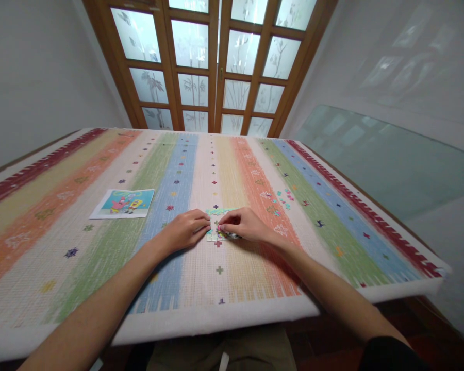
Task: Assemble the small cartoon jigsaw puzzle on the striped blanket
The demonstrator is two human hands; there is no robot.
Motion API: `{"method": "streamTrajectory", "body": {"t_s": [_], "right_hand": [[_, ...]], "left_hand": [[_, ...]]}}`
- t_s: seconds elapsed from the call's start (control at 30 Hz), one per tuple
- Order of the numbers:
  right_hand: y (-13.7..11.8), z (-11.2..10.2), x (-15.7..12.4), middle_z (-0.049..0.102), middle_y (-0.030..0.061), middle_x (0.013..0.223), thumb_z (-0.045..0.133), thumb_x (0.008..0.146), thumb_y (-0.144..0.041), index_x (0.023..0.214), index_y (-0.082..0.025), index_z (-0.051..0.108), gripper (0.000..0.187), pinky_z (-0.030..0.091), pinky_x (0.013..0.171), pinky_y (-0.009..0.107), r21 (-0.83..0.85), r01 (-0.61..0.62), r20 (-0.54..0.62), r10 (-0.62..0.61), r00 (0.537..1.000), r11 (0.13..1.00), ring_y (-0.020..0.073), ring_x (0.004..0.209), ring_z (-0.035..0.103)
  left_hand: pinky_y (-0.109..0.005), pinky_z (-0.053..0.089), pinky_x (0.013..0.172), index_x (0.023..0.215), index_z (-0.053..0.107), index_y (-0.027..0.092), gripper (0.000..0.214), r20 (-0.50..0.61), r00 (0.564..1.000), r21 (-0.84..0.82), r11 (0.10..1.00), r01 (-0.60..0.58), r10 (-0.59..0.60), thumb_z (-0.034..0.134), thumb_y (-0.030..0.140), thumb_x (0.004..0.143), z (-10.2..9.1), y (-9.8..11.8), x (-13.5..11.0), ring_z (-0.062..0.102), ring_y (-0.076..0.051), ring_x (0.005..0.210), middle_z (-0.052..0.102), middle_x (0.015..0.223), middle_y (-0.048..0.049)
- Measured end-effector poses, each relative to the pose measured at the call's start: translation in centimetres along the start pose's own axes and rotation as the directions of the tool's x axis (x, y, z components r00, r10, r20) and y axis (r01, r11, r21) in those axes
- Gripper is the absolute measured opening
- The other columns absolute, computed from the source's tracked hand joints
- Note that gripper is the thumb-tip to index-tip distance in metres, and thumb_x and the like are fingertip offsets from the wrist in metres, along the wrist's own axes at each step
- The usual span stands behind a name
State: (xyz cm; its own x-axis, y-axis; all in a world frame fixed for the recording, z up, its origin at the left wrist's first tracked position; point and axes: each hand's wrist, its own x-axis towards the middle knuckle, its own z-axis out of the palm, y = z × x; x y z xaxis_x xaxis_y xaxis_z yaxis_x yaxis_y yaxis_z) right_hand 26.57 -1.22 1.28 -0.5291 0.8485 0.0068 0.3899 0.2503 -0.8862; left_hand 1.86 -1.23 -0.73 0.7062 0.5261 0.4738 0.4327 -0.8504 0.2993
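A small, partly joined jigsaw puzzle (215, 222) lies on the striped cloth in the middle of the table. My left hand (186, 229) rests at its left edge, fingers curled and pressed on the pieces. My right hand (243, 224) sits on its right side, fingertips pinched together on a puzzle piece. Both hands cover part of the puzzle. A few loose puzzle pieces (284, 197) lie scattered to the right on the orange stripe.
A cartoon picture card (124, 202) lies flat to the left of my hands. The striped cloth (100, 257) covers the table up to its front edge. A wooden door with frosted glass panes (212, 62) stands behind the table. A glass sheet (390, 165) leans at the right.
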Motion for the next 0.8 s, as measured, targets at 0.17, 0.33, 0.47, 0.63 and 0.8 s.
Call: {"method": "streamTrajectory", "body": {"t_s": [0.17, 0.33, 0.47, 0.63, 0.8], "right_hand": [[-0.25, 0.18, -0.14, 0.080, 0.0075, 0.086, 0.072, 0.083, -0.029, 0.090, -0.018, 0.082, 0.017, 0.051, 0.074, 0.032, -0.041, 0.015, -0.017, -0.015, 1.000, 0.999, 0.0186, 0.076, 0.068], [-0.34, 0.22, -0.06, 0.078, 0.0055, 0.084, 0.071, 0.085, -0.023, 0.088, -0.021, 0.083, 0.012, 0.047, 0.074, 0.031, -0.187, 0.098, -0.017, -0.103, 0.995, 0.977, 0.0173, 0.076, 0.065], [-0.26, 0.27, 0.11, 0.076, 0.0039, 0.081, 0.074, 0.084, -0.018, 0.083, -0.023, 0.083, 0.011, 0.045, 0.080, 0.033, -0.351, 0.160, -0.031, -0.182, 0.983, 0.922, 0.0190, 0.081, 0.063], [-0.24, 0.47, 0.12, 0.072, 0.0033, 0.081, 0.075, 0.083, -0.016, 0.083, -0.025, 0.083, 0.011, 0.045, 0.081, 0.035, -0.409, 0.158, -0.033, -0.187, 0.982, 0.899, 0.0209, 0.085, 0.062], [-0.36, 0.43, 0.03, 0.069, 0.0047, 0.082, 0.074, 0.084, -0.015, 0.085, -0.023, 0.082, 0.011, 0.044, 0.081, 0.035, -0.424, 0.175, -0.029, -0.207, 0.978, 0.888, 0.0217, 0.088, 0.061]], "left_hand": [[-0.036, 0.059, 0.085, 0.099, 0.076, 0.017, 0.024, -0.001, 1.000, -0.001, 1.000, 0.002, -0.002, 0.053, 0.022, 0.101, -0.01, -0.07, -0.01, 0.069, -0.021, 0.094, 0.074, 0.101, -0.0111], [-0.036, 0.059, 0.085, 0.099, 0.076, 0.015, 0.026, 0.005, 1.000, 0.013, 1.000, -0.010, 0.010, 0.051, 0.021, 0.102, 0.06, -0.11, 0.03, 0.069, -0.021, 0.094, 0.074, 0.101, -0.0123], [-0.036, 0.059, 0.085, 0.098, 0.076, 0.015, 0.025, -0.010, 1.000, 0.020, 1.000, -0.019, 0.019, 0.052, 0.021, 0.102, 0.23, -0.28, -0.06, 0.070, -0.022, 0.094, 0.074, 0.101, -0.0127], [-0.037, 0.059, 0.084, 0.098, 0.076, 0.015, 0.026, -0.013, 1.000, 0.022, 0.999, -0.026, 0.026, 0.051, 0.022, 0.102, 0.24, -0.33, -0.10, 0.070, -0.022, 0.093, 0.074, 0.100, -0.0125], [-0.037, 0.059, 0.086, 0.098, 0.075, 0.016, 0.025, 0.000, 1.000, 0.010, 1.000, -0.004, 0.004, 0.051, 0.022, 0.102, 0.13, -0.15, -0.06, 0.069, -0.022, 0.094, 0.074, 0.101, -0.0122]]}}
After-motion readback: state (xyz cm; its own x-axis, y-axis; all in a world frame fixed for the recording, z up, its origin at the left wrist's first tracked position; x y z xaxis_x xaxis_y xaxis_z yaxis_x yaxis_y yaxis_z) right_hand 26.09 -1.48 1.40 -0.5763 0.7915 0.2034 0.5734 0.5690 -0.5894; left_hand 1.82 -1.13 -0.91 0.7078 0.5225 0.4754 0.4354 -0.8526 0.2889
